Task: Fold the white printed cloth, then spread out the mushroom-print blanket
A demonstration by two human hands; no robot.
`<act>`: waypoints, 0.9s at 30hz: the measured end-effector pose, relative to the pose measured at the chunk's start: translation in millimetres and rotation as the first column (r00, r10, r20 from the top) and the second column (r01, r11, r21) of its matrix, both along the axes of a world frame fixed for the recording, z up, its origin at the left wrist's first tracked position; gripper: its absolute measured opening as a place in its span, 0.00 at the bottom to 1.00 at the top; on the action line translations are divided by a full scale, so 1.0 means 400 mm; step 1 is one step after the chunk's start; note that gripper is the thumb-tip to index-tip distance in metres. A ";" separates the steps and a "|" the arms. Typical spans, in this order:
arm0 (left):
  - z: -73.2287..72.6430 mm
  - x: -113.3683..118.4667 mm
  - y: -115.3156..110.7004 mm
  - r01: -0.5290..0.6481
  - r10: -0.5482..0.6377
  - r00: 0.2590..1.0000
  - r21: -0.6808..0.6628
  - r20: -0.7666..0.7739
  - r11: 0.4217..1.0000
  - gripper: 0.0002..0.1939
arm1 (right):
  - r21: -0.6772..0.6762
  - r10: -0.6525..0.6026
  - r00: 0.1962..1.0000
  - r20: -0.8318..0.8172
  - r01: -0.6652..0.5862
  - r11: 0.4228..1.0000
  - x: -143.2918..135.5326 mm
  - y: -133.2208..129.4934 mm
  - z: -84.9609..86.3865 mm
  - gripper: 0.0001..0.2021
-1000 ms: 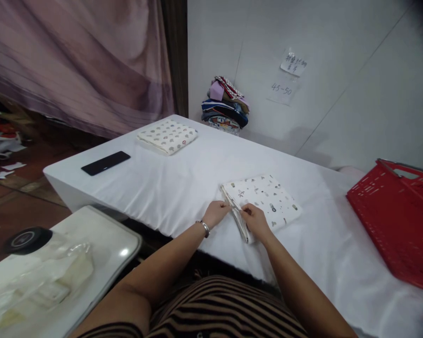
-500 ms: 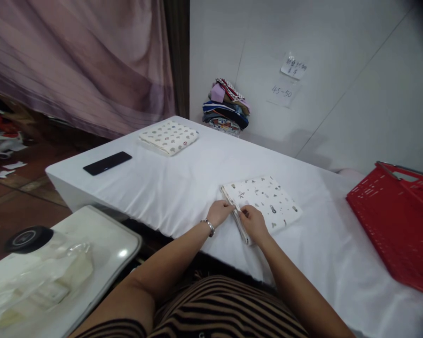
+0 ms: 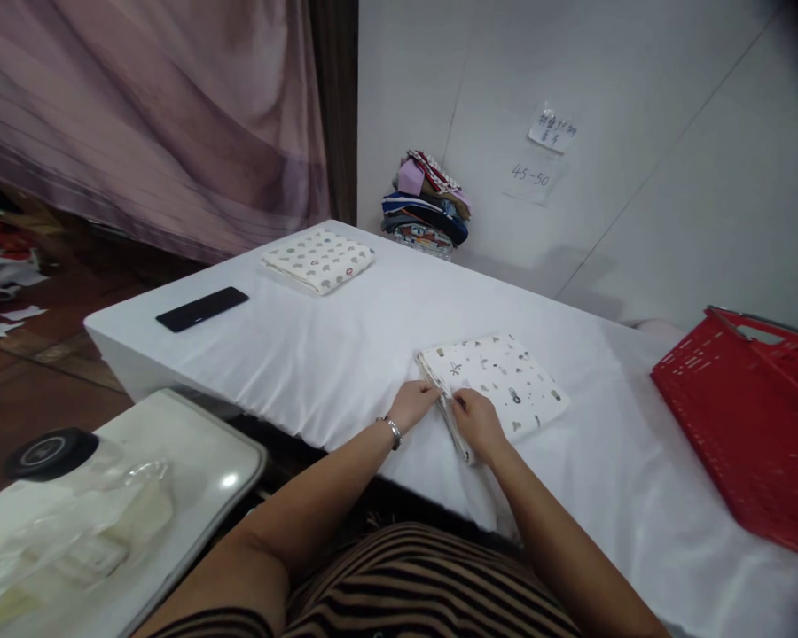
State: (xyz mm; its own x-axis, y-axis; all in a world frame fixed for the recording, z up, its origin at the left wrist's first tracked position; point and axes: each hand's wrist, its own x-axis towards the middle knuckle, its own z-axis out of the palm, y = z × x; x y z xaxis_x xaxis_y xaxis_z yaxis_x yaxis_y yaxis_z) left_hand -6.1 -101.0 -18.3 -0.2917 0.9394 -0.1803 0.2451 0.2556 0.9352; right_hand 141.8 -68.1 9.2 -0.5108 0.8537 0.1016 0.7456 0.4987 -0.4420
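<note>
A folded white cloth (image 3: 505,381) with small printed motifs lies flat on the white-covered table (image 3: 346,372) in front of me. My left hand (image 3: 415,404), a silver bracelet at its wrist, pinches the layered edge of this cloth on its near left side. Close beside it, my right hand (image 3: 477,420) has its fingers closed on the same edge. Its palm rests over the cloth's near corner. Farther back on the left lies a second folded cloth (image 3: 320,260), cream with a small grey and red print, touched by neither hand.
A black flat phone-like object (image 3: 203,308) lies near the table's left end. On the right stands a red plastic basket (image 3: 738,434). Folded fabrics (image 3: 426,208) are stacked beyond the far edge. At lower left, a white surface (image 3: 199,434) holds a black round lid (image 3: 51,454) and clear plastic bags (image 3: 86,540).
Both hands stay at the cloth's edge, with almost no movement. The view has shifted very slightly.
</note>
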 end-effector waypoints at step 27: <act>0.021 0.000 -0.004 0.030 -0.036 0.992 -0.054 -0.123 0.998 0.14 | -0.136 -0.152 0.959 -0.240 0.121 0.983 0.017 0.002 -0.006 0.10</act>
